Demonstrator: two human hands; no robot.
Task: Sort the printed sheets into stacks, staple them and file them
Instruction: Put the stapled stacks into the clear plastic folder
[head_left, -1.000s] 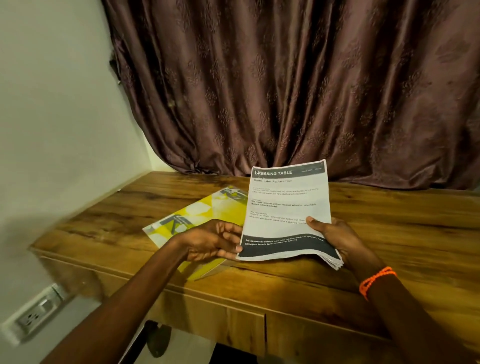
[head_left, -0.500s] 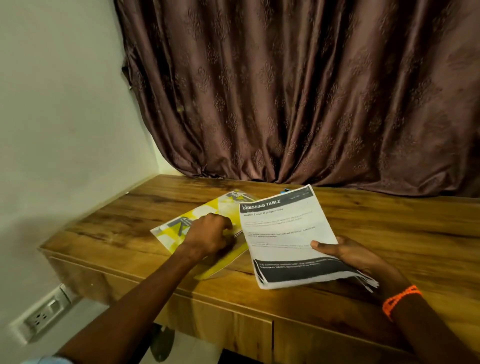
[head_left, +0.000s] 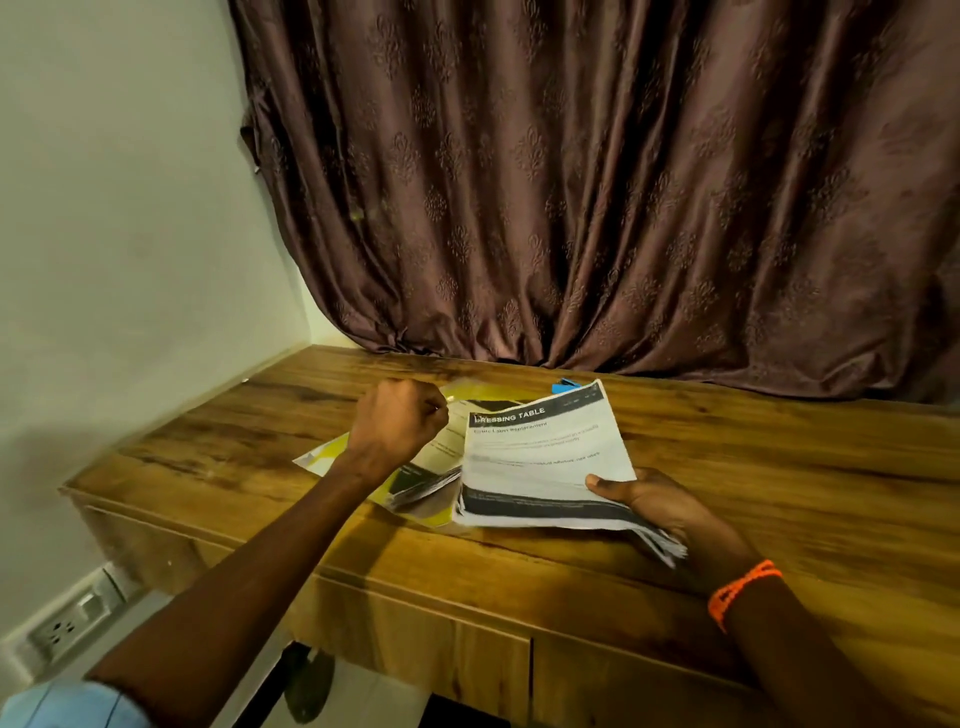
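While our right hand grips the thin paper stack, our left hand has lifted, pinching a sheet over the shiny yellow folder.

A: What holds all the things?

B: A wooden table. It is brown with dark streaks. Its back edge meets a curtain and its left edge meets a wall.

A: What lies right on it?

B: A yellow folder lies flat near the left front part. You can see one yellow corner sticking out to the left, and a bit more at the back.

A: Anything on top of the folder?

B: Yes, a printed sheet with dark bands lies on it.

A: Anything else on the table?

B: A small blue thing sits near the back. It is mostly hidden, so I cannot tell what it is.
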